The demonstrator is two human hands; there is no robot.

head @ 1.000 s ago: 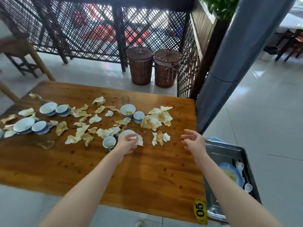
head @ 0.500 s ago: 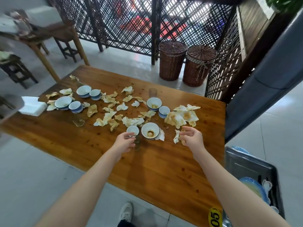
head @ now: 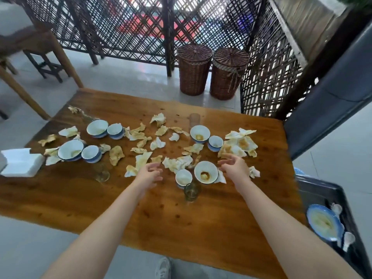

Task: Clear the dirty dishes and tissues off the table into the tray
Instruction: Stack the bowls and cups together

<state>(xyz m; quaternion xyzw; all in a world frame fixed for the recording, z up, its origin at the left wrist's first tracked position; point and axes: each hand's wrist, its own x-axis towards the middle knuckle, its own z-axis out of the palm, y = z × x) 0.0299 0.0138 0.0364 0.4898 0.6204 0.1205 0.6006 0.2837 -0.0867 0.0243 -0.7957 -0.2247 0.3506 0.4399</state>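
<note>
both hands are hovering over the table (head: 181, 222) holding nothing, fingers loosely spread. the left hand (head: 148, 173) and right hand (head: 234, 167) are flanking a stained bowl (head: 205, 172) amid tissues (head: 177, 163).

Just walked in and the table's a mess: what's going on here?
A person is clearing a brown wooden table strewn with stained, crumpled tissues and blue-and-white bowls. Both hands hover empty: the left hand near tissues, the right hand beside a soiled white bowl. The dark metal tray at right holds a blue-rimmed plate and white spoons.
</note>
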